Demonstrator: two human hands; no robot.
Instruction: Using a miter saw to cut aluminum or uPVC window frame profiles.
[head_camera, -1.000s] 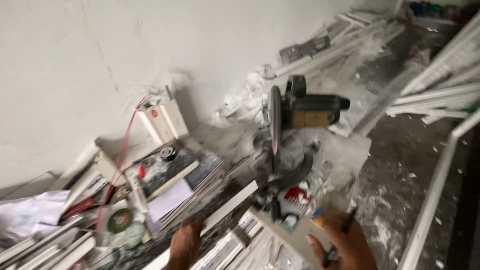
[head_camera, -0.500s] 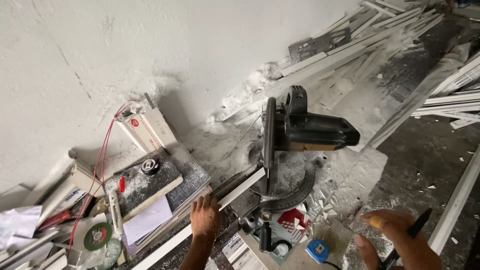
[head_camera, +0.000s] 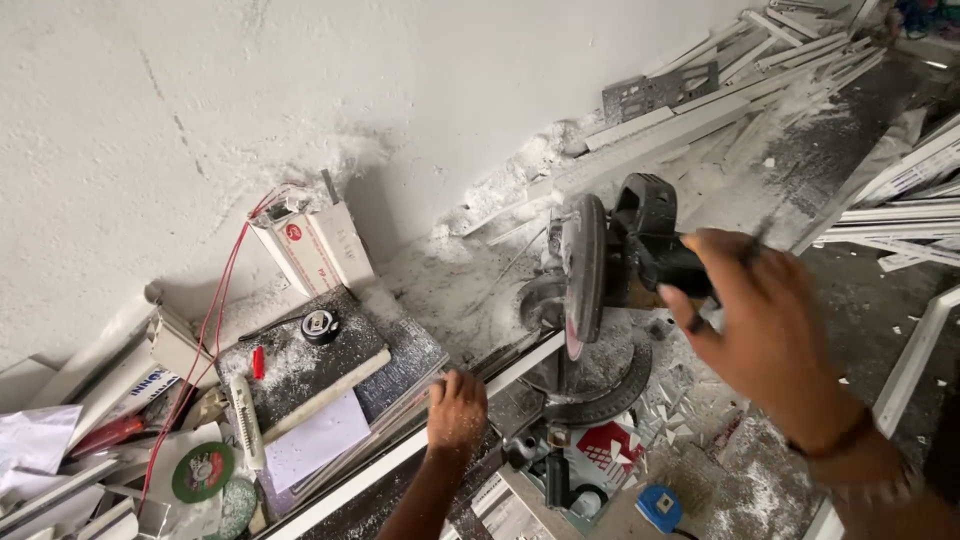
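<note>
Lying diagonally across the saw bed, the long white plastic strip (head_camera: 400, 455) runs lower-left to upper-right under the raised grey circular blade (head_camera: 583, 272). The left hand (head_camera: 456, 410) presses flat on the strip; the right hand (head_camera: 765, 330), half-open, reaches for the black saw handle (head_camera: 655, 245), gripping nothing clearly.

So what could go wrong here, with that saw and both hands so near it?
The left hand presses the white strip down close to the saw blade, so a slip could bring fingers toward the blade. The right hand, blurred, is at the saw's handle with a dark pen-like thing between its fingers, which might weaken its hold. Dust and offcuts litter the floor.
</note>
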